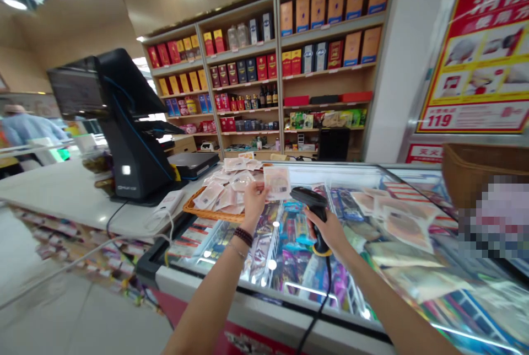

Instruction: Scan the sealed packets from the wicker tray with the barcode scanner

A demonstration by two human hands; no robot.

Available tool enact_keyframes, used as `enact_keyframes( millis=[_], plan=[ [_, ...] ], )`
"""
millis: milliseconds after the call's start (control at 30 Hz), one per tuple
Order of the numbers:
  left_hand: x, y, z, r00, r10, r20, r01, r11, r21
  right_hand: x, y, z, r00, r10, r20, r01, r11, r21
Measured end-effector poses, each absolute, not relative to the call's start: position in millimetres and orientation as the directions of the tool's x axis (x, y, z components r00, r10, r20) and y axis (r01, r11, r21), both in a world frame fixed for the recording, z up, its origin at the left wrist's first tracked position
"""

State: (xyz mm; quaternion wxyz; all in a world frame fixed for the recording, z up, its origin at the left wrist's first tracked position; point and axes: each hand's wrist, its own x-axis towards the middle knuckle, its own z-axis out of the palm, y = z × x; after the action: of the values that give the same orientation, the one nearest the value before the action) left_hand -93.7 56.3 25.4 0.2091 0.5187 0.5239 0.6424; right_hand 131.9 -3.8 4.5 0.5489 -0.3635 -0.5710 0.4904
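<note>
A tall wall of shelves point(264, 68) packed with boxed goods fills the back of the shop. In front runs a glass-topped freezer chest point(372, 267) serving as worktop, with a black till terminal point(124, 123) on the white counter beside it. A flat wicker tray point(215, 213) of small packets rests on the glass. Just above its edge, the left hand point(254, 200) pinches one clear packet point(276, 183) upright. The right hand point(328, 231) has its grip wrapped around a black barcode scanner point(312, 206), its nose just beside that packet.
</note>
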Motion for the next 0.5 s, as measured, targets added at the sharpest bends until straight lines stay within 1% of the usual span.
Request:
enact_keyframes(
  millis=[67,267,400,500],
  plan=[
    [-74,62,25,-0.285,0.874,0.394,0.197,-0.349,0.916,151,-4,6,-0.095,0.962,0.254,-0.117,0.243,-0.963],
    [14,85,14,-0.082,0.952,0.295,0.116,-0.285,0.952,231,-10,11,0.135,0.958,0.255,-0.053,0.264,-0.963],
    [82,97,5,0.003,0.977,0.215,0.020,-0.215,0.976,284,-19,11,0.309,0.915,0.260,0.032,0.263,-0.964],
    [128,107,-2,0.050,0.986,0.159,-0.033,-0.157,0.987,315,-26,10,0.404,0.878,0.259,0.063,0.256,-0.965]
  ],
)
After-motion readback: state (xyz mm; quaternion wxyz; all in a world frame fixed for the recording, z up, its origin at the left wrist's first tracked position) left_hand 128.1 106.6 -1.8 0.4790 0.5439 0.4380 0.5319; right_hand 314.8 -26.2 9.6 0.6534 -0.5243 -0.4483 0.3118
